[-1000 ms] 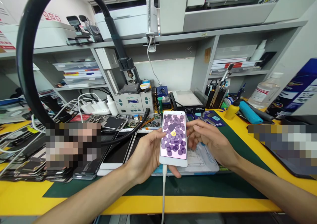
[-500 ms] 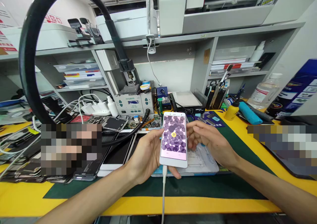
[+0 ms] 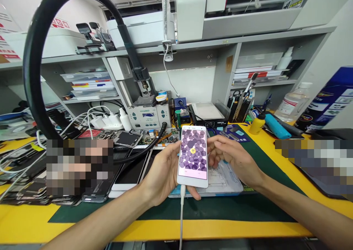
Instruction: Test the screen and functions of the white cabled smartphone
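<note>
A white smartphone point(image 3: 192, 152) stands tilted above the mat, its lit screen showing purple circles and a small yellow disc. My left hand point(image 3: 164, 172) is closed around its left side and back, with fingertips showing below the lower edge. A white charging cable point(image 3: 182, 202) is plugged into the phone's bottom and runs down past the table edge. Close against the phone's right edge is my right hand point(image 3: 234, 159), its fingers loosely curled and partly apart, holding nothing that I can see. Whether its fingertips touch the phone I cannot tell.
Phones and phone parts point(image 3: 96, 185) lie piled at the left. Behind stand a grey soldering station point(image 3: 149, 115) with a thick black hose and a tool holder point(image 3: 239, 108). A yellow bottle point(image 3: 257, 124) is at the right. Beneath my hands lies a green mat point(image 3: 220, 209).
Almost nothing differs. The view has shifted very slightly, and both hands and the phone keep the same pose.
</note>
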The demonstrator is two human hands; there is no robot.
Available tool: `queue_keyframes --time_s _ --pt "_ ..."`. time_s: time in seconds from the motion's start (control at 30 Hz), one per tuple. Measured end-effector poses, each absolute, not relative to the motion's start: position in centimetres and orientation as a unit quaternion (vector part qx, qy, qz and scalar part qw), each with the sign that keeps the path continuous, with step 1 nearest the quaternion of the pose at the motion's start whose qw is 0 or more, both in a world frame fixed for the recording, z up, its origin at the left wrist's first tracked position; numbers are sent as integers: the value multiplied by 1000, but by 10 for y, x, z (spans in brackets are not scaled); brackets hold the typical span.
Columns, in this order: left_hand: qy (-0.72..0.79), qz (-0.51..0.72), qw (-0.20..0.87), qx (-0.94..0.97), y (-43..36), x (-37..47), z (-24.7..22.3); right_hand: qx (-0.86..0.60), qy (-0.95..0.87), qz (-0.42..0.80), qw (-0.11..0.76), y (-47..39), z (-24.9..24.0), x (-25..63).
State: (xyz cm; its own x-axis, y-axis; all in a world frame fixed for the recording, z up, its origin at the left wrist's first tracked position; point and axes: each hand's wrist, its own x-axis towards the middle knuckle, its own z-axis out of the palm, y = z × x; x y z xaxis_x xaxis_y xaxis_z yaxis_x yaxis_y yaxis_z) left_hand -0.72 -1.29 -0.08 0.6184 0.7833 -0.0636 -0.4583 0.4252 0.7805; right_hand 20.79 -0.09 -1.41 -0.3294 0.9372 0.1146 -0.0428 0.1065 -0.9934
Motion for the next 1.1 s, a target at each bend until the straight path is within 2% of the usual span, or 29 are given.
queue_keyframes --time_s 0.13,0.3,0.47,0.57,0.7,1.1 --pt "230 377 815 376 -14 -7 -1 -379 -594 526 476 -2 -15 207" --pt "240 378 810 379 -14 -7 -3 -372 -665 365 535 -7 -18 207" --pt "244 381 807 379 -15 -7 -1 -326 -786 169 497 -11 -23 210" --pt "246 383 808 374 -15 -7 0 -314 -811 105 483 -11 -23 210" --pt "247 386 808 371 -15 -6 2 -325 -820 81 464 -10 -23 210" --pt "256 391 801 374 -17 -5 1 -330 -808 81 481 -12 -22 210"
